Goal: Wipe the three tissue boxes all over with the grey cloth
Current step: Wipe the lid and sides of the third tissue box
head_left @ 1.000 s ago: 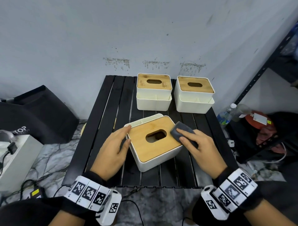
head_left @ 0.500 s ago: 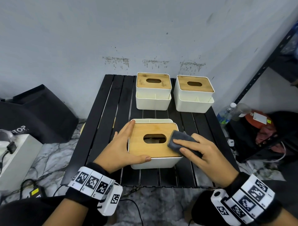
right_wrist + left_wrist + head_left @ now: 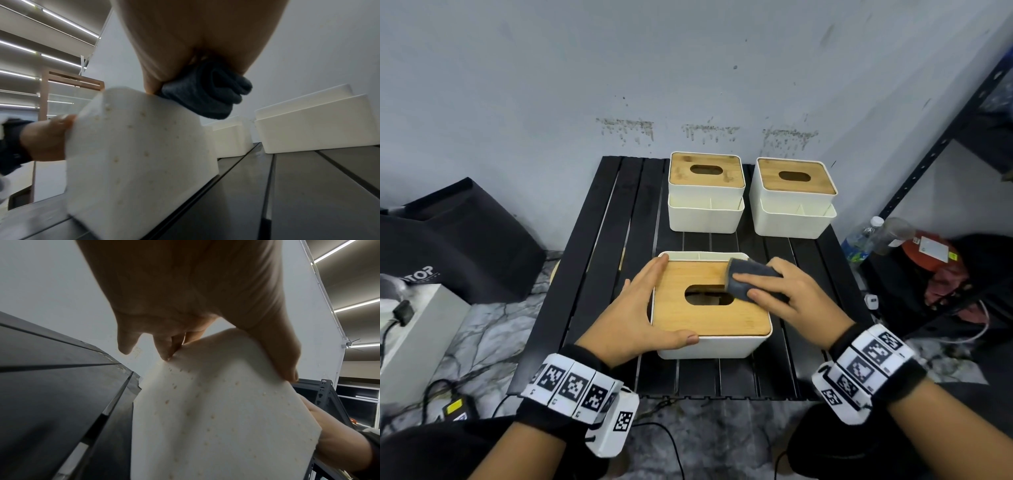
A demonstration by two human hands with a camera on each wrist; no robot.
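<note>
Black slatted table [image 3: 616,274] against a stained grey wall, three tissue boxes on it, both hands at the nearest one.

Left of the near tissue box [image 3: 709,346], the left hand [image 3: 635,318] lies spread against its left side, fingers straight along the wooden lid's [image 3: 688,318] left edge and thumb laid along the box's front rim; the left wrist view shows those fingers touching the white wall. On the lid's right part, beside the oval slot [image 3: 709,297], the right hand [image 3: 787,298] presses the folded grey cloth [image 3: 748,279] down with fingers laid over it. Behind the near box stand the left rear tissue box [image 3: 705,212] and, right of it, the right rear tissue box [image 3: 792,219], apart from each other. Right of the table, a plastic water bottle [image 3: 859,240] stands beside a black metal shelf [image 3: 941,137].
</note>
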